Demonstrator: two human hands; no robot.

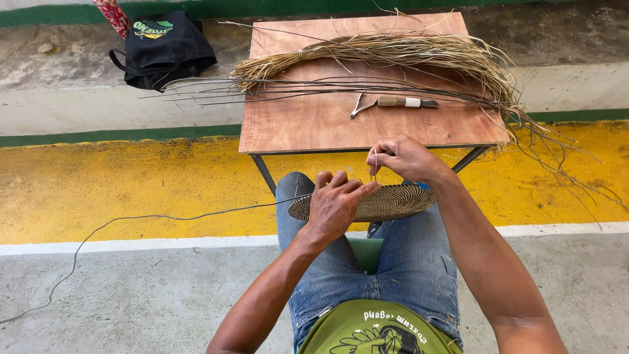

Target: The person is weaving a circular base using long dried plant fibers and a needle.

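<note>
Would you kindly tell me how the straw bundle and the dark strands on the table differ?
The straw bundle is pale tan, thick and tied near its left end; the dark strands are nearly black, thin and loose. The bundle curves over the table's right edge; the strands lie straighter, jutting past its left edge. Both are long fibres lying across the table.

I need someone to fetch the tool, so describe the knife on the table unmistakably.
On the small wooden table ahead of the person's knees, look just below the dry straw bundle and dark reeds. The knife lies flat there, the only thing with a wrapped handle.
</note>
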